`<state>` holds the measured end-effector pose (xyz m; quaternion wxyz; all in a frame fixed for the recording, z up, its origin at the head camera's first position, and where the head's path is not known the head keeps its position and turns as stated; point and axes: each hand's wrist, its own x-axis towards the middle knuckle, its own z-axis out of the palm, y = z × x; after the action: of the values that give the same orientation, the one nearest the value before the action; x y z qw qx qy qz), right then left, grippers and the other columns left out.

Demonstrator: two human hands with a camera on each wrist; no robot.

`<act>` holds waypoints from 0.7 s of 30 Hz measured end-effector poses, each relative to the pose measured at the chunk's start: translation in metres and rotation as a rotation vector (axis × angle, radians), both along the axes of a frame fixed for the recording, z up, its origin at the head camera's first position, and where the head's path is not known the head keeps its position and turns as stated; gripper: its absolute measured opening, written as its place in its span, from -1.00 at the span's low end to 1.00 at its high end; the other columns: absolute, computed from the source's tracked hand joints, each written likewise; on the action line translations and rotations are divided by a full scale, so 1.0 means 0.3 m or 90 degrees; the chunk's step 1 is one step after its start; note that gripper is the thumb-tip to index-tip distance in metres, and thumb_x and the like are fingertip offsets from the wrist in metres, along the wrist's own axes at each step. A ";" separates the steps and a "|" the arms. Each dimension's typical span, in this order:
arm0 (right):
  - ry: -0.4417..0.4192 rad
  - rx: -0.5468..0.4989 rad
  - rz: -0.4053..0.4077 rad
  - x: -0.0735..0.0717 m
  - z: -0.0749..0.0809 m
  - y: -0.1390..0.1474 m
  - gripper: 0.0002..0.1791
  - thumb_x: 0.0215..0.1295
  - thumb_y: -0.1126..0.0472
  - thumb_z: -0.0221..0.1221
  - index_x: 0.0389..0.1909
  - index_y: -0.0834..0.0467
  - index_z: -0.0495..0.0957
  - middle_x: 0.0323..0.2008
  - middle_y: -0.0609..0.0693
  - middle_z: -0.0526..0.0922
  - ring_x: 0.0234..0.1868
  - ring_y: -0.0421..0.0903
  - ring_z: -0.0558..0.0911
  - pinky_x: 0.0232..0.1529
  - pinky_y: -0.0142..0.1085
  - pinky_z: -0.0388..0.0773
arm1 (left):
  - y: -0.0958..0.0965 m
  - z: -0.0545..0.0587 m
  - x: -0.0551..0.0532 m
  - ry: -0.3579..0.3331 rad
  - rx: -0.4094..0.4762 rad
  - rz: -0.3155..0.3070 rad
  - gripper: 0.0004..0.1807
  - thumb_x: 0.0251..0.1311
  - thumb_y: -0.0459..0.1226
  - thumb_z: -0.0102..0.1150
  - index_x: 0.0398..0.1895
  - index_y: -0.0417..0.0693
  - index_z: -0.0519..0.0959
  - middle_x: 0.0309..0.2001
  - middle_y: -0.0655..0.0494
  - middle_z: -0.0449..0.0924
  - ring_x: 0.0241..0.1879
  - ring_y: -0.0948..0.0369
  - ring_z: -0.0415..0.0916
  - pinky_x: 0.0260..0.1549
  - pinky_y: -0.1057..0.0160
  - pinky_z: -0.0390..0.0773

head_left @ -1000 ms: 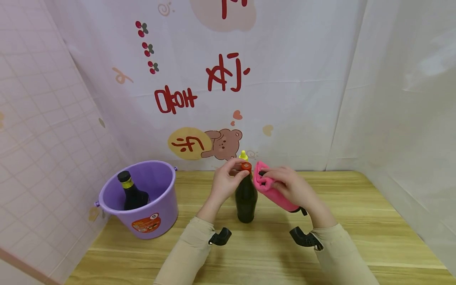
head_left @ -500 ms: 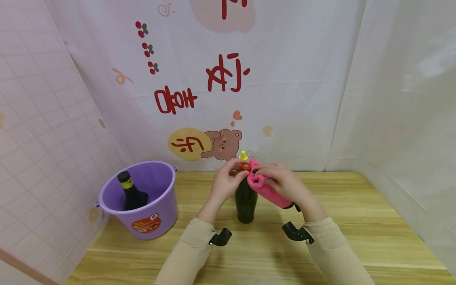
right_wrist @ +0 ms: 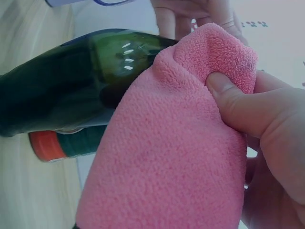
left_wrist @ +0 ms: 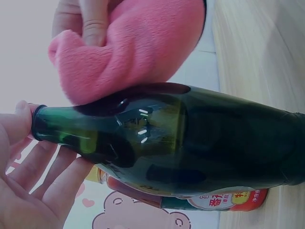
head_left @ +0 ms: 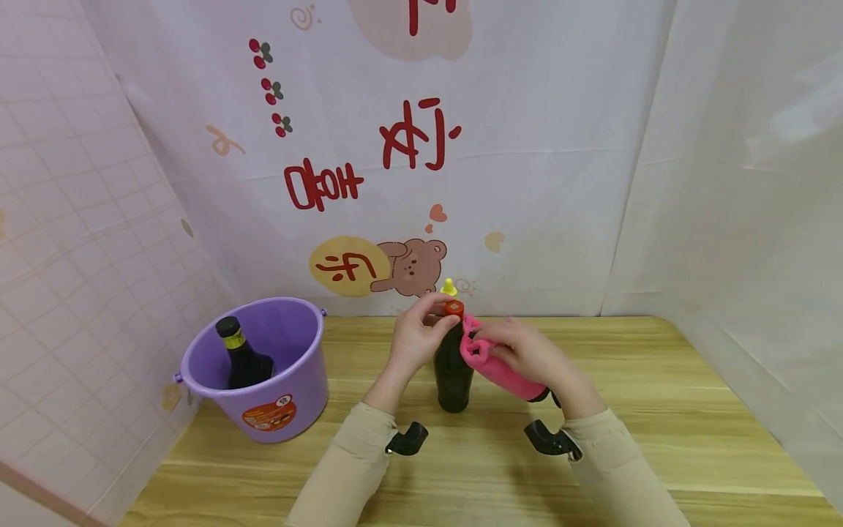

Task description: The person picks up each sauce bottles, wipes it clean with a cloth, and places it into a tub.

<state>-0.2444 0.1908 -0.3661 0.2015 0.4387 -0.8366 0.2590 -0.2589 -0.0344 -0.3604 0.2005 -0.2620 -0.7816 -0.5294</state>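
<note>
Pink cloth (right_wrist: 164,152): fuzzy, matt fabric
Green bottle (left_wrist: 147,138): smooth, glossy, apparently glass
Purple bucket (head_left: 309,388): smooth plastic
Worktop (head_left: 672,417): wood-grained, low sheen

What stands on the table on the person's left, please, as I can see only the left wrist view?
Observer: The head view shows a purple bucket there.
Operator: Thank you; is there anything inside it?
Observer: Yes, a dark bottle with a black cap, leaning in it.
Operator: And what might I be missing at the top of the green bottle, by the left hand?
Observer: From above, its red cap shows a small pale mark on top.
</note>
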 end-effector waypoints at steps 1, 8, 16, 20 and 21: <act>-0.003 -0.002 0.002 0.001 -0.007 0.003 -0.77 0.21 0.41 0.32 -0.22 0.03 0.64 -0.22 -0.18 0.65 -0.19 -0.12 0.60 -0.11 -0.14 0.57 | 0.000 0.000 0.000 0.000 -0.001 0.001 -0.66 0.19 -0.26 0.38 0.04 0.01 0.61 -0.17 0.05 0.72 -0.28 0.12 0.66 -0.20 0.14 0.62; -0.016 -0.015 0.025 0.008 -0.069 0.026 -0.75 0.14 0.46 0.33 -0.28 0.05 0.60 -0.31 -0.20 0.63 -0.26 -0.18 0.58 -0.17 -0.16 0.57 | 0.002 -0.003 -0.001 -0.002 -0.002 0.009 -0.66 0.19 -0.26 0.38 0.04 0.00 0.61 -0.18 0.05 0.72 -0.28 0.12 0.67 -0.19 0.13 0.62; -0.017 -0.032 0.032 0.013 -0.141 0.047 -0.70 0.08 0.50 0.35 -0.24 0.07 0.63 -0.27 -0.17 0.66 -0.23 -0.18 0.63 -0.16 -0.16 0.60 | 0.005 -0.001 -0.001 -0.012 -0.007 0.019 -0.66 0.18 -0.26 0.39 0.03 0.02 0.61 -0.18 0.07 0.73 -0.29 0.13 0.67 -0.18 0.13 0.62; -0.019 -0.022 0.045 0.016 -0.170 0.049 -0.73 0.11 0.48 0.34 -0.23 0.08 0.65 -0.27 -0.15 0.67 -0.24 -0.16 0.63 -0.18 -0.17 0.60 | 0.007 -0.001 0.001 -0.015 -0.009 0.023 -0.67 0.19 -0.26 0.38 0.03 0.01 0.61 -0.18 0.06 0.72 -0.28 0.13 0.66 -0.17 0.13 0.62; -0.015 -0.014 0.042 0.017 -0.177 0.049 -0.73 0.11 0.47 0.35 -0.24 0.08 0.65 -0.27 -0.15 0.67 -0.25 -0.16 0.62 -0.19 -0.18 0.59 | 0.007 -0.001 0.001 -0.016 -0.008 0.024 -0.67 0.19 -0.26 0.38 0.03 0.01 0.61 -0.18 0.06 0.72 -0.28 0.13 0.66 -0.17 0.13 0.62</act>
<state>-0.2394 0.2055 -0.4193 0.1882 0.4610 -0.8208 0.2799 -0.2585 -0.0323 -0.3607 0.1991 -0.2421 -0.7919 -0.5240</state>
